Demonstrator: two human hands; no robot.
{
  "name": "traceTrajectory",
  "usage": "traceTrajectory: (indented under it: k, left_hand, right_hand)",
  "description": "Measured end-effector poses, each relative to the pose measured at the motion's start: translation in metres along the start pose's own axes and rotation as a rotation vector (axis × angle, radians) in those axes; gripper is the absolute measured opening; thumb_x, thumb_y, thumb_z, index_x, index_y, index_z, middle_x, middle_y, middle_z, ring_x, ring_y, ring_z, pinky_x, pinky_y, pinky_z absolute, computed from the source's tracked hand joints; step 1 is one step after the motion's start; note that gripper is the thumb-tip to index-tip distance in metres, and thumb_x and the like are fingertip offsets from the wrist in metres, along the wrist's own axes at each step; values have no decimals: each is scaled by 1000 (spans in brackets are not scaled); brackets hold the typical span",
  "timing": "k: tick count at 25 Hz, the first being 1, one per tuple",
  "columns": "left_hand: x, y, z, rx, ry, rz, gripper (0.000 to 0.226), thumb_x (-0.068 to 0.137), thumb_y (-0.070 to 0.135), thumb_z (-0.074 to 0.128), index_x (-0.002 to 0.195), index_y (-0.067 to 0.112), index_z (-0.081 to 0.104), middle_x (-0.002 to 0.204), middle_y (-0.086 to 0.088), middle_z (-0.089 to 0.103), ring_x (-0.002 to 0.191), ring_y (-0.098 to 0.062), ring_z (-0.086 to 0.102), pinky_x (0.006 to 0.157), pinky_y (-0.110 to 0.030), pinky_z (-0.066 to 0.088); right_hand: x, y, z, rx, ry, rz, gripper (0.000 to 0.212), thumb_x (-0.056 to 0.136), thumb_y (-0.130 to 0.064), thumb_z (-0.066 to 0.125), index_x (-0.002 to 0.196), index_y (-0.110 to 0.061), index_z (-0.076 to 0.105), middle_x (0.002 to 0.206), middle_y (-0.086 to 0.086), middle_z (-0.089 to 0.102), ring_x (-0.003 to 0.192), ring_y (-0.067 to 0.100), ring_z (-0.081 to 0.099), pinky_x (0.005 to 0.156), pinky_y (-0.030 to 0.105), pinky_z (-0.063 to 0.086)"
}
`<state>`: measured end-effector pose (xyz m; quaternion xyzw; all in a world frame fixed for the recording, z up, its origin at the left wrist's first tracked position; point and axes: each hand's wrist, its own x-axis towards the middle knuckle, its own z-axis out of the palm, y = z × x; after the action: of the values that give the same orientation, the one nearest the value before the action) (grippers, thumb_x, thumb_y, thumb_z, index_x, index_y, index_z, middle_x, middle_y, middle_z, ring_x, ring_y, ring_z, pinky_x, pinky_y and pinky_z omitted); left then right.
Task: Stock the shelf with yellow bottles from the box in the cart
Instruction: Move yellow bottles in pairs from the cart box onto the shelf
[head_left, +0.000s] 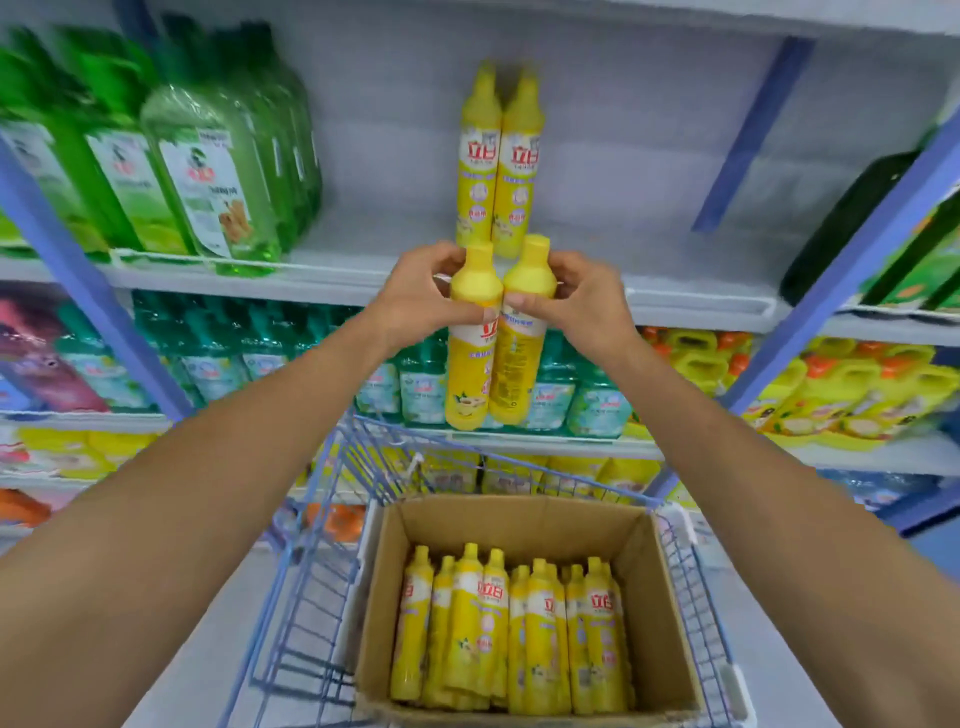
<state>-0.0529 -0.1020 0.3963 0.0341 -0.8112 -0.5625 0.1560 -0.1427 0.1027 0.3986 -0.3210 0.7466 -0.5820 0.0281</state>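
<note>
Head view: our left grip (415, 296) curls round the left bottle (470, 364) and our right grip (582, 301) round the right bottle (519, 364). Both are upright before the shelf (675, 291), above the box (519, 514) in the cart (311, 519). We should lift them over the shelf's edge and seat them by the shelved pair (498, 166). Slim, smooth plastic, glossy labels.

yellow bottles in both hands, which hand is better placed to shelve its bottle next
Right, probably: the right hand holds its yellow bottle nearer the wider bare shelf stretch beside the standing pair.
</note>
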Motion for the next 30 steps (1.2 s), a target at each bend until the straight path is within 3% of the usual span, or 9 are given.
traceTrajectory:
  k: [4, 7, 10, 16, 21, 24, 27, 30]
  left_hand:
    - [54, 64, -24, 46, 37, 109, 66, 60, 14, 95, 119, 9, 65, 117, -11, 72, 107, -34, 69, 94, -49, 56]
    - [92, 89, -34, 93, 77, 171, 69, 57, 17, 94, 120, 7, 65, 117, -13, 72, 108, -35, 68, 94, -51, 56]
    - [121, 96, -38, 143, 151, 186, 69, 56, 20, 92, 118, 6, 65, 114, -15, 72, 105, -33, 69, 92, -48, 56]
    - [159, 74, -39, 131, 193, 163, 65, 57, 20, 88, 115, 2, 65, 111, -16, 72, 96, -21, 68, 92, -44, 56]
    - [172, 60, -37, 96, 174, 147, 65, 55, 23, 87, 114, 3, 66, 110, -15, 72, 93, -20, 68, 86, -37, 57]
    - [170, 41, -28, 57, 157, 120, 63, 60, 21, 89, 117, 10, 65, 110, -10, 73, 99, -26, 70, 81, -28, 59]
    - [172, 27, -24, -58, 197, 114, 60, 71, 11, 89, 124, 11, 62, 113, -7, 73, 104, -21, 70, 83, -24, 57]
    - [163, 10, -8, -130, 267, 91, 59, 74, 5, 87, 125, 12, 59, 112, -2, 72, 102, -12, 70, 87, -27, 58]
  right_hand:
    - [62, -48, -28, 1, 20, -104, 39, 74, -13, 88, 109, -12, 71, 100, -1, 77, 89, 8, 73, 81, 26, 58]
    - [105, -61, -43, -24, 41, -180, 35, 70, -26, 91, 99, -27, 72, 98, -2, 78, 91, 15, 75, 84, 37, 61]
    - [145, -58, -47, -39, 50, -213, 37, 66, -35, 92, 96, -28, 71, 99, 2, 78, 95, 24, 75, 86, 46, 60]
    - [181, -30, -36, -46, 72, -169, 46, 69, -29, 92, 108, -15, 71, 100, 0, 77, 89, 13, 73, 85, 43, 60]
    - [182, -13, -25, -113, 111, -133, 46, 66, -38, 92, 105, -30, 70, 94, -9, 76, 85, 7, 73, 83, 37, 61]
    - [180, -4, -23, -102, 153, -88, 56, 67, -42, 91, 117, -27, 69, 99, -10, 76, 88, 3, 72, 85, 32, 61]
    - [177, 7, -16, -113, 174, -45, 70, 63, -54, 89, 124, -26, 66, 102, -10, 76, 92, 3, 72, 86, 34, 61]
    - [172, 15, -11, -61, 186, -40, 64, 65, -50, 88, 119, -24, 67, 101, -9, 77, 93, 5, 73, 87, 38, 60]
